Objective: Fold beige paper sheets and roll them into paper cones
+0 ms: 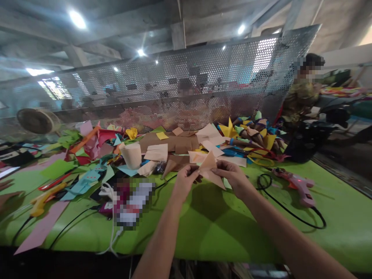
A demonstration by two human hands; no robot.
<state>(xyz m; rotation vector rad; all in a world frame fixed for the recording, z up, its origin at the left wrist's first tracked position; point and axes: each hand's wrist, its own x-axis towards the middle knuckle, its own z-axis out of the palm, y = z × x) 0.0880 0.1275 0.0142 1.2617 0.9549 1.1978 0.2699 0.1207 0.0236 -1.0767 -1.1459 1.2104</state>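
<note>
our bare forearms [161,232] come in nearest, reaching over the green table [232,240] to a folded piece of peach paper [207,170] that we hold raised above it, its peak pointing up. the fingers of our left hand [187,179] are closed on its left edge, and the fingers of our right hand [231,175] pinch its right side. just beyond the fingers lie sheets of brown paper [183,144], and beyond them to the right is a heap of paper cones [252,133]. to the right of the fingers a pink glue gun [303,190] rests on its side. left of them stands a beige cylinder [133,155], with what looks like a phone [136,203], blurred, nearer us; farther left lies a yellow glue gun [43,199] and, at the edge of view, part of another person's hand [8,198]. well beyond our fingers rises a perforated metal screen [162,93].
</note>
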